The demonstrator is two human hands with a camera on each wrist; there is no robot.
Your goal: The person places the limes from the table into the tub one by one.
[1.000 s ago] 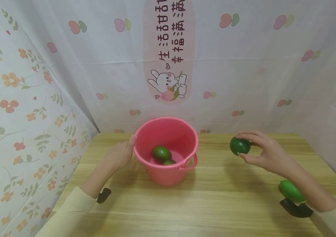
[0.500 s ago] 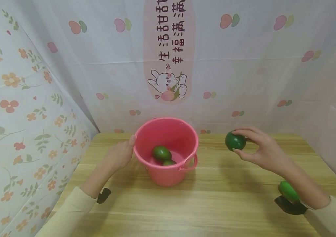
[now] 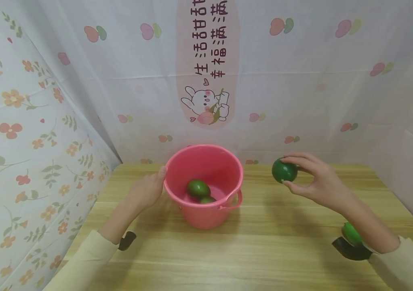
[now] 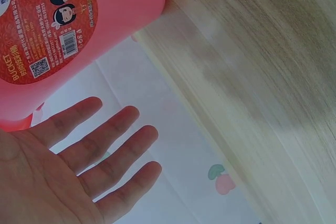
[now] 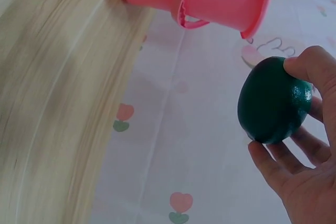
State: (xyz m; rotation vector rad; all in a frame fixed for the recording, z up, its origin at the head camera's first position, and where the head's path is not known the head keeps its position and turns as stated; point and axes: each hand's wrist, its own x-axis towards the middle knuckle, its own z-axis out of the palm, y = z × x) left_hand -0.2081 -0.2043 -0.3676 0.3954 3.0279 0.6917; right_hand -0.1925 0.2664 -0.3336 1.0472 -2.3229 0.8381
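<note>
Pinched between the thumb and fingers of my right hand (image 3: 323, 182) is a smooth, shiny, dark green oval fruit (image 5: 274, 100), held in the air right of the pink bucket (image 3: 206, 216). The bucket stands upright on the table, and two green fruits (image 3: 198, 188) show inside it, one partly hidden by the front rim. My left hand (image 3: 146, 190) touches the bucket's left rim near the thumb. In the left wrist view, its four fingers (image 4: 113, 156) are straight and spread below the bucket's labelled side; the thumb is out of that view.
A bright green lime (image 3: 352, 233) lies on the wooden table (image 3: 257, 254), partly behind my right wrist. The bucket's pink handle (image 3: 233, 202) hangs at its front right. Printed white cloth (image 3: 283, 89) rises behind the table, and floral cloth (image 3: 39, 178) hangs at the left.
My right hand has moved left and slightly up with the dark green oval fruit, closer to the bucket. The left hand and bucket have stayed in place.
</note>
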